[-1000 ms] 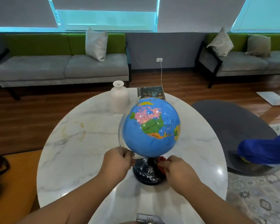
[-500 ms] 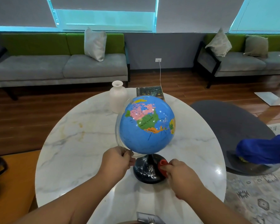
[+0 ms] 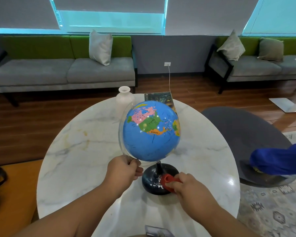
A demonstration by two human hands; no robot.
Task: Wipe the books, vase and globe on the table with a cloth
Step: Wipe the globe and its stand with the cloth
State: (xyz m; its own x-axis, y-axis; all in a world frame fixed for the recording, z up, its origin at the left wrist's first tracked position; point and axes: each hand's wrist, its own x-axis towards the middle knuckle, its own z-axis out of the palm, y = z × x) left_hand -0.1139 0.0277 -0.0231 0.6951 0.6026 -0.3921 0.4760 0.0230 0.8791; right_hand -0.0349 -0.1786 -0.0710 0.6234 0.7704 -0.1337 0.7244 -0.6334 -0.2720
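The room is evenly and fairly brightly lit. Cyan-tinted daylight enters through the window strips (image 3: 109, 21) between grey blinds (image 3: 22, 11) on the far wall. The polished table (image 3: 79, 151) shines, with a small white glare spot near its right edge and a pale sheen toward the near rim. Pinpoint highlights dot the globe (image 3: 150, 134), and its black base (image 3: 150, 185) carries speckled white reflections. Shadows are soft and faint. The wide lens bows the window line and the sofa (image 3: 63, 71) toward the edges. The centre is sharp; the cropped object (image 3: 157, 233) at the bottom edge seems slightly blurred.
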